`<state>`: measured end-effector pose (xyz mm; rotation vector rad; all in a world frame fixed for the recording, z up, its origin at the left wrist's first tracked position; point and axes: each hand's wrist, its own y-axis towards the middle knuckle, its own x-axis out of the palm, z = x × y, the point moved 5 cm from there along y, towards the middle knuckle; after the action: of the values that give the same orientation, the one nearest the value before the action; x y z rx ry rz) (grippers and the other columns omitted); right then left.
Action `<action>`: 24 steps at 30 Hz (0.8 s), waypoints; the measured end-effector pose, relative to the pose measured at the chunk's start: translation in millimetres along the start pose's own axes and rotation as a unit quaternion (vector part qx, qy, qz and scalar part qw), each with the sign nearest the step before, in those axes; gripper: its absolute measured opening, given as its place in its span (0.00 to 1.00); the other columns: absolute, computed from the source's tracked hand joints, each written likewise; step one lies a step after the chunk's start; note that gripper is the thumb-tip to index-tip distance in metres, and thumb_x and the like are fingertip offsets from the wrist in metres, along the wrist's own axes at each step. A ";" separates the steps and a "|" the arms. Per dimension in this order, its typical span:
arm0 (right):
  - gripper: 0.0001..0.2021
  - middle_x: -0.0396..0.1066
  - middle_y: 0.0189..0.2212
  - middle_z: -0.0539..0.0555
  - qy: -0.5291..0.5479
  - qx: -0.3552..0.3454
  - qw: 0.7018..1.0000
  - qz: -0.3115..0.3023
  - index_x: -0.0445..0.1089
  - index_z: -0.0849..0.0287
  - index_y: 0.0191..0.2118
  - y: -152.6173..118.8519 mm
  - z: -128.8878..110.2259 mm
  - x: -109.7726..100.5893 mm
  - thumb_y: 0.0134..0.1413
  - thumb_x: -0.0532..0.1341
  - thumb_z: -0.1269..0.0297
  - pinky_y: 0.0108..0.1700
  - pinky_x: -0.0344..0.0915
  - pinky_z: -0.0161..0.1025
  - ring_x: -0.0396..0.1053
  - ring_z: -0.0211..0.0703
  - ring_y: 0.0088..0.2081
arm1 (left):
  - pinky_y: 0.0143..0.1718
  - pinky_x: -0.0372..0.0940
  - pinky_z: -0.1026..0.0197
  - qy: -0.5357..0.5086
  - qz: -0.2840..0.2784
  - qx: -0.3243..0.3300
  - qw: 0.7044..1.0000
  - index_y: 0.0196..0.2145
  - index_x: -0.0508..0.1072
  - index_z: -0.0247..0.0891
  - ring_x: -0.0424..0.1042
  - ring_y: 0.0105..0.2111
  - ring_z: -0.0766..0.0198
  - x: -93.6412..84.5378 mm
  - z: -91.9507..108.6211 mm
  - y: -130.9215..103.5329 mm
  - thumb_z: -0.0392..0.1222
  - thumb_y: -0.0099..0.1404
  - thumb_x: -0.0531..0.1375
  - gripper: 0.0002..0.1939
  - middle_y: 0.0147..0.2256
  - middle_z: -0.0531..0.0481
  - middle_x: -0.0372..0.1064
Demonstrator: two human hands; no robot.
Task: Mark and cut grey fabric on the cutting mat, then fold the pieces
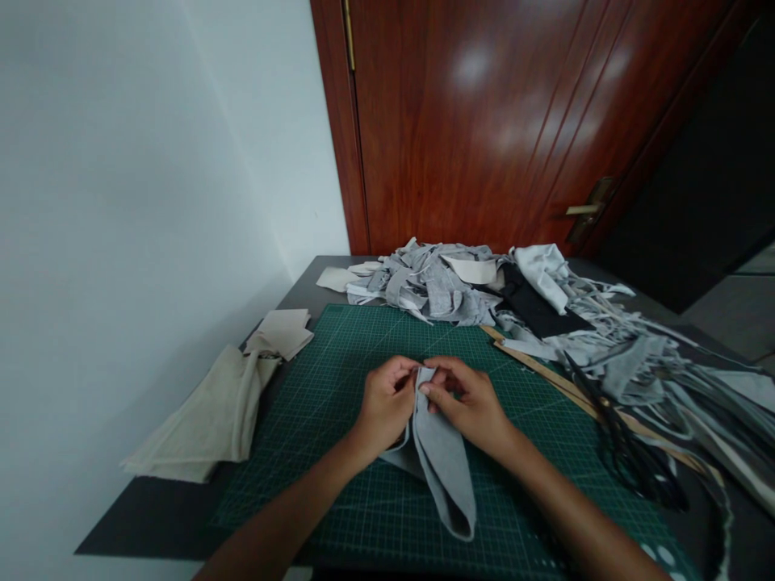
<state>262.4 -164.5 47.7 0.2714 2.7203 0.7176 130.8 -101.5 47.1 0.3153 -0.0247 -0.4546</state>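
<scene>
A folded piece of grey fabric (445,452) hangs between my hands over the green cutting mat (357,331), its lower end loose and partly open. My left hand (391,399) pinches the fabric's upper edge from the left side. On the other side, my right hand (463,395) grips the same top corner, thumb in front and fingers behind. The fingertips of both hands nearly meet there. What lies between the left fingertips is partly hidden.
Beige folded cloth (211,411) lies at the left table edge. Grey fabric scraps (436,278) are heaped at the back, with a black cloth piece (533,307) beside them. Black scissors (623,444) and a wooden ruler (557,379) lie on the right. A wooden door (472,145) stands behind.
</scene>
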 end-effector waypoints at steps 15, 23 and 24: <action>0.09 0.74 0.24 0.47 -0.024 -0.032 0.998 -0.039 0.75 0.54 0.46 1.1 -7.4 -2.5 0.69 0.58 0.62 0.34 0.66 0.36 0.72 0.39 0.27 | 0.27 0.67 0.66 0.016 -0.029 0.037 0.999 0.31 0.73 0.37 0.75 0.23 0.65 3.6 10.7 -2.6 0.38 0.65 0.61 0.05 0.23 0.52 0.75; 0.06 0.73 0.29 0.49 -0.081 -0.019 0.995 -0.057 0.70 0.54 0.39 3.6 -15.8 -4.6 0.68 0.57 0.63 0.37 0.65 0.39 0.71 0.41 0.32 | 0.28 0.67 0.66 -0.025 -0.004 -0.023 0.999 0.28 0.76 0.35 0.75 0.25 0.65 1.4 3.4 -0.2 0.39 0.60 0.66 0.05 0.26 0.50 0.77; 0.06 0.74 0.31 0.50 -0.114 -0.035 0.992 -0.047 0.71 0.54 0.39 3.7 -18.5 -5.2 0.68 0.57 0.63 0.39 0.64 0.40 0.71 0.43 0.34 | 0.28 0.67 0.66 -0.041 0.000 -0.039 0.998 0.28 0.77 0.35 0.75 0.26 0.65 0.9 0.4 1.1 0.40 0.59 0.67 0.06 0.27 0.49 0.78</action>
<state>261.2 -170.9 66.1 0.1944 2.4688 0.7061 132.0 -101.1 47.7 0.2196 -0.0864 -0.4681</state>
